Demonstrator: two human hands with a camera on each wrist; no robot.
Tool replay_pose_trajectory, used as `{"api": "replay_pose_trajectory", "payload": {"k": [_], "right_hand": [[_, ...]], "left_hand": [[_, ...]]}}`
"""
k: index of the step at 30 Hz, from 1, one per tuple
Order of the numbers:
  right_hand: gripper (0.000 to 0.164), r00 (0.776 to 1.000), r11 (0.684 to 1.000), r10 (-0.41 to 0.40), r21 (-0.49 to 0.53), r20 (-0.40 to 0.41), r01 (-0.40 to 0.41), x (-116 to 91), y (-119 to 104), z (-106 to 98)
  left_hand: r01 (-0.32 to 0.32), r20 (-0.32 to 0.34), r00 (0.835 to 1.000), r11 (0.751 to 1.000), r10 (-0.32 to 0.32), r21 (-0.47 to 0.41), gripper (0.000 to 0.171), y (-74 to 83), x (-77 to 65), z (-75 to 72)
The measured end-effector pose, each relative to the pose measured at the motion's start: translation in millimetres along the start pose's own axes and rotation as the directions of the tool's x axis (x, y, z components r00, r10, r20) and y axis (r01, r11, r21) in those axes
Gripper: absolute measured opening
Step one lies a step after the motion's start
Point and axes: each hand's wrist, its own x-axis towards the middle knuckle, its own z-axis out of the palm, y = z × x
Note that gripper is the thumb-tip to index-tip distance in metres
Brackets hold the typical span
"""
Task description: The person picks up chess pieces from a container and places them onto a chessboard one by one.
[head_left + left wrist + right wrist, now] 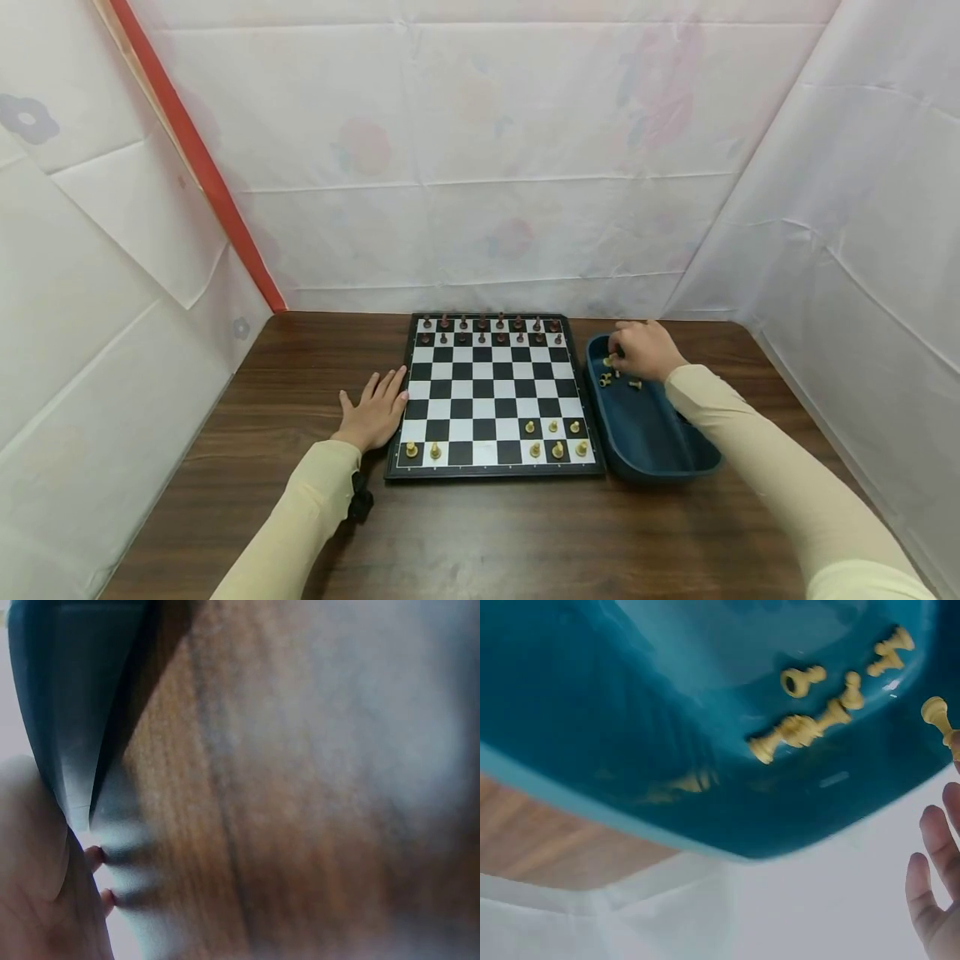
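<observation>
In the head view my right hand [647,348] is over the far end of the blue tray [645,433]. The right wrist view shows its fingers pinching a yellow chess piece [935,712], base outward, the top hidden by the fingertips. Several more yellow chess pieces [799,730] lie loose on the tray's bottom. My left hand [377,411] rests flat with spread fingers beside the chessboard [495,478], fingertips right at its left edge. Yellow chess pieces [557,451] stand on the board's two near rows, mostly toward the right; dark red chess pieces [482,323] fill the two far rows.
The board lies on a brown wood-grain table [480,542], with the tray close along its right side. White sheeting [480,150] hangs behind and on both sides, with a red strip [195,150] at the left corner. A dark band [360,498] is at my left wrist.
</observation>
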Motion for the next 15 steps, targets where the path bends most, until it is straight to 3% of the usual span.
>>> {"api": "replay_pose_trajectory", "payload": {"k": [15], "right_hand": [[0.005,0.994,0.997,-0.071,0.019,-0.08,0.072,12,-19,-49]], "left_hand": [[-0.002,0.008,1.0,1.0,0.002,-0.001,0.057,0.2,-1.5,-2.8]]}}
